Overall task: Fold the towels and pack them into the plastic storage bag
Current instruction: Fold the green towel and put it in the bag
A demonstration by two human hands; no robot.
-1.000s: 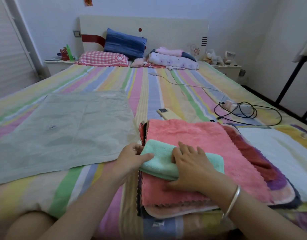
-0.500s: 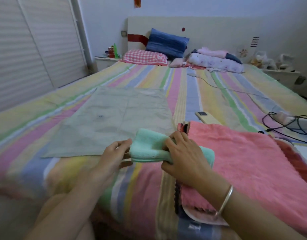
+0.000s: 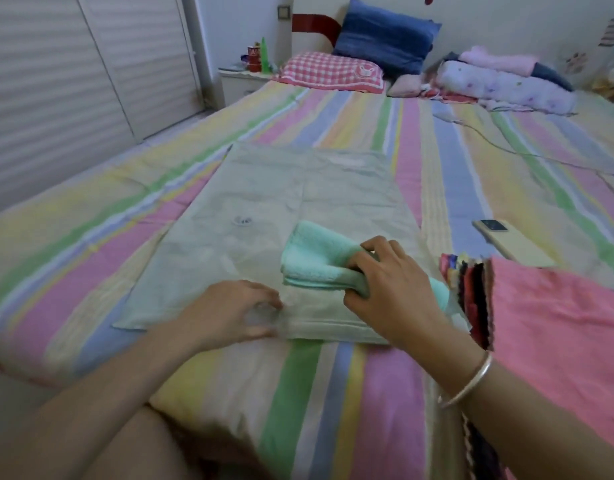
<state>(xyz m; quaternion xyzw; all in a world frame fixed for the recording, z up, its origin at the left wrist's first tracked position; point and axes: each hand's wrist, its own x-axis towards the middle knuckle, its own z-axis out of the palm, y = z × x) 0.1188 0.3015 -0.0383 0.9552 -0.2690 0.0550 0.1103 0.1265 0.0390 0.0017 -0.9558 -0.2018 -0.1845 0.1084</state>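
Observation:
The plastic storage bag (image 3: 264,188) lies flat and greyish on the striped bed, straight ahead of me. My right hand (image 3: 388,289) grips a folded mint-green towel (image 3: 312,258) and holds it low over the bag's near right part. My left hand (image 3: 236,313), blurred by motion, is at the bag's near edge, where its fingers and thumb pinch the plastic. A stack of unfolded towels (image 3: 558,323), with a pink one on top, lies to the right, partly under my right forearm.
A phone (image 3: 510,240) lies beyond the towel stack. A thin cable (image 3: 499,147) runs across the bed's far right. Pillows (image 3: 333,71) and rolled bedding (image 3: 506,84) sit at the headboard, next to a nightstand (image 3: 243,77). Closet doors (image 3: 73,81) line the left side.
My right hand carried the mint towel left off the stack and over the bag. My left hand let go of the towel and went down to the bag's near edge. My view turned left.

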